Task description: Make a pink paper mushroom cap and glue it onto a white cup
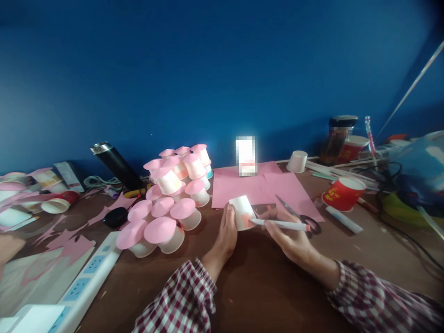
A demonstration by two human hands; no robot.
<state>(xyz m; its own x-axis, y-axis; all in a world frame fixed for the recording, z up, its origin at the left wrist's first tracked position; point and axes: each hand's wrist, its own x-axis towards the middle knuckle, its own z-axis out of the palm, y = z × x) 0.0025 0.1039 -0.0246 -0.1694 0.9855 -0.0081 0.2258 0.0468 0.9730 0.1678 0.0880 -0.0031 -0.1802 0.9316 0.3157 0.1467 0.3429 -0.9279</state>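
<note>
Table (263, 286): brown top, crowded with craft materials at the far side and the left.
Pink paper sheets (256, 185): lie flat behind the hands, seemingly uncut, so stock remains.
Finished pile (173, 199): many white paper cups capped with pink discs, stacked left of the hands; judging from it, much of the work is done.
Pink offcuts (69, 236): scraps strewn at the left, near the power strip (86, 282).
Red cup (343, 193): on its side to the right, apart from the hands.
Plain cup (297, 161): upside down at the back, without a pink top.
Cup in hand (243, 212): white, no pink cap yet, tilted just above the table between both hands.
Left hand (226, 231): fingers straight, steadying the cup's side.
Right hand (289, 236): loosely closed around a white marker (280, 225) whose tip meets the cup.
Scissors (301, 215): resting on the pink sheet's edge, just behind the right hand.
</note>
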